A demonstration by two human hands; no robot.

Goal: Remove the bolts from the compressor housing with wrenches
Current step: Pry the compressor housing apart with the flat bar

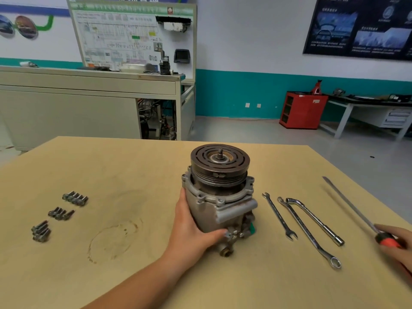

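Note:
The grey compressor housing (220,204) stands upright on the wooden table (133,253), its dark pulley on top. My left hand (191,228) grips its left side and lower front. At the right edge my right hand (399,244) is closed on the red-and-black handle of a long flat screwdriver (352,206), whose blade points away to the upper left. Three wrenches lie to the right of the housing: an open-ended spanner (279,216), a combination wrench (307,233) and a bent socket wrench (316,220). Loose bolts lie in three groups at the left (75,198), (60,213), (41,231).
A round brown stain (113,239) marks the table left of the housing. Beyond the table are a grey workbench with a wiring display board (131,39), a red tool cabinet (301,110) and a side bench (367,108).

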